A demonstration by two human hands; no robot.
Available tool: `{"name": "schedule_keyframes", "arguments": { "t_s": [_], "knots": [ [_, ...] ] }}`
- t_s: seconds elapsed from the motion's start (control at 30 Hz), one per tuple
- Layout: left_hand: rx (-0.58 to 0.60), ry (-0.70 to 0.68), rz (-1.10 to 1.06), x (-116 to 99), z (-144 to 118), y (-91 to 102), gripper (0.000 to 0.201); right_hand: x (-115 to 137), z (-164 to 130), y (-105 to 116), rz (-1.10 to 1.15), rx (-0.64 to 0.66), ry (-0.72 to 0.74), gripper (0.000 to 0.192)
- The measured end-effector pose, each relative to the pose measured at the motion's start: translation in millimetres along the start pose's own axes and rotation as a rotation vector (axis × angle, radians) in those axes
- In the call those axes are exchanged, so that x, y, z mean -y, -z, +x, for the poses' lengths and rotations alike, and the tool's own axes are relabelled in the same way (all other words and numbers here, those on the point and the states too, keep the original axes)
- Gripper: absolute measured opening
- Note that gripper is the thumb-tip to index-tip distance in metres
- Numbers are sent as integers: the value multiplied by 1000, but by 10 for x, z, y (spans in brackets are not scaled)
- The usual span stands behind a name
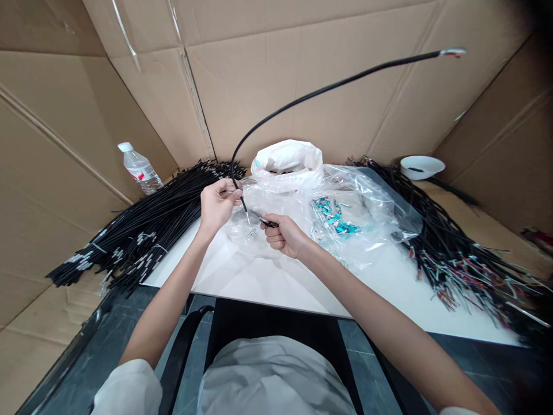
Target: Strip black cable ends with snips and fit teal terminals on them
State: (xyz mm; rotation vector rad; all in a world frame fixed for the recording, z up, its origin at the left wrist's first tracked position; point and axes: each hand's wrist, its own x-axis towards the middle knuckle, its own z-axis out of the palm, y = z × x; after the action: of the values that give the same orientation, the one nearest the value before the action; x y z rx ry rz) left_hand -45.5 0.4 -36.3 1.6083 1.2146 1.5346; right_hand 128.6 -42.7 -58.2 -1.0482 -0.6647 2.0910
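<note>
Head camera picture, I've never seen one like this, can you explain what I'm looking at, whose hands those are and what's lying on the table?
The one picture comes from a camera worn on a person's head, looking forward and down, so the two bare arms are that person's own. They work at a white tabletop walled in by brown cardboard. The left hand pinches a long black cable that arches up to the right. The right hand holds a small dark tool at the cable's lower end; what kind is too small to tell. On the left lies a pile of black cables and a clear plastic water bottle. In the middle are clear plastic bags, one with small teal parts. Right: a cable heap with coloured wire ends and a white bowl.
</note>
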Motion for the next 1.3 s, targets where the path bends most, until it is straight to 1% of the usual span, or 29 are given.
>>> {"name": "schedule_keyframes", "arguments": {
  "t_s": [0.1, 0.27, 0.53, 0.73, 0.93, 1.07, 1.3],
  "knots": [
    [5, 11, -22, -10, 6, 6, 16, -3, -28, -22, -25, 15, -11, 33],
    [10, 12, -38, -21, -2, -9, 18, -17, -8, -86, -35, -4, 25, 35],
    [15, 9, -33, -45, 37, 44, 21, -19, -71, -50, -41, -25, 78, 36],
    [29, 31, -30, -74, 85, 77, 23, -19, -72, -103, -46, 10, 74, 38],
    [47, 62, -28, -80, 80, 50, 24, -64, 4, -84, -40, 26, 73, 35],
    [44, 60, -27, -86, 82, 23, 26, -96, 48, -77, -19, 20, 72, 33],
    [48, 75, -38, -93, 76, -15, 28, -96, 86, -197, 52, -10, 92, 36]
  ]
}}
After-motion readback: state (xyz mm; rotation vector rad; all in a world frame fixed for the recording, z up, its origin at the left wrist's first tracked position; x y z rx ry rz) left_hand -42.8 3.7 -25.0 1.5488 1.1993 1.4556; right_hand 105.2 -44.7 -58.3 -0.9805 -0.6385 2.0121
